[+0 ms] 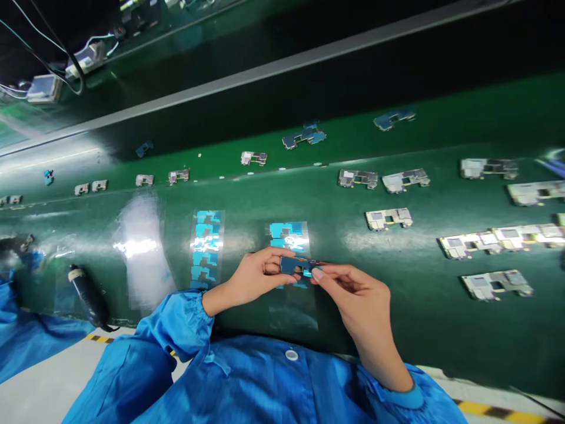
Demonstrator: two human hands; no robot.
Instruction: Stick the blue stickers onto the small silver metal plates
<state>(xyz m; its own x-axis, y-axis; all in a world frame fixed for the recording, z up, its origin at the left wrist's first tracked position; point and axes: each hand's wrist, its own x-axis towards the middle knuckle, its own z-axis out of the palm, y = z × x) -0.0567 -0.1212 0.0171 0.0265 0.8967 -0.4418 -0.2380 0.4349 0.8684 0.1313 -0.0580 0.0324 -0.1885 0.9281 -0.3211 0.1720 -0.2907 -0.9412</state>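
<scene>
My left hand (256, 275) and my right hand (353, 294) meet over the green belt (309, 194), both in blue sleeves. Together they pinch a small dark blue circuit board (295, 266) with a cyan sticker at its right end, the left thumb and fingers wrapped round its left end and the right fingertips closed on its right end. Directly beneath lies a clear sheet with cyan stickers (286, 232). A second sheet of cyan stickers (206, 247) lies to the left of my left hand.
Several silver circuit boards (388, 218) lie scattered across the belt, mostly to the right (497, 284) and along the far strip. An empty clear film (139, 247) and a black cylindrical tool (88, 294) lie at the left. Another person's blue sleeve (17, 330) shows far left.
</scene>
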